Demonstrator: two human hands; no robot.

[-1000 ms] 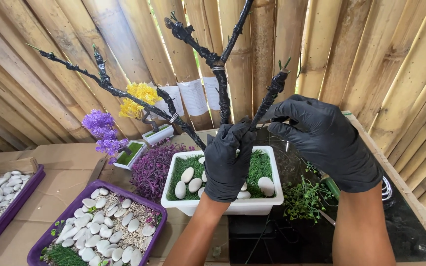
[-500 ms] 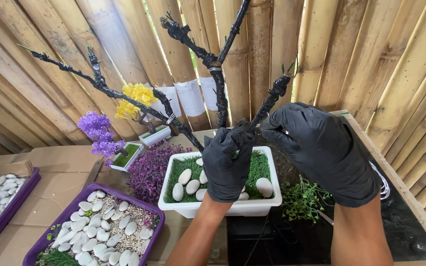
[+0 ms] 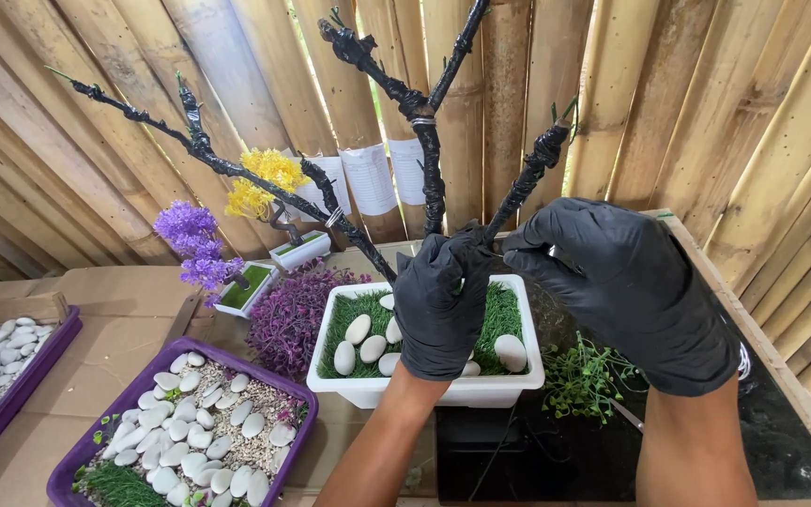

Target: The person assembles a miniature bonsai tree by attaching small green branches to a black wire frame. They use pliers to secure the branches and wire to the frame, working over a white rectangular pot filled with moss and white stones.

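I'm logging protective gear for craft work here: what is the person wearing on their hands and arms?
Both the left hand and the right hand wear black, slightly glossy, thin disposable-type gloves ending at the wrists. The forearms are bare; no sleeves, watch or jewellery show.

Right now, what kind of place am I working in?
Probably a small craft workshop for making artificial potted trees: a bamboo wall, a white planter with a black-wrapped tree, and purple trays of white pebbles on a cardboard-covered table.
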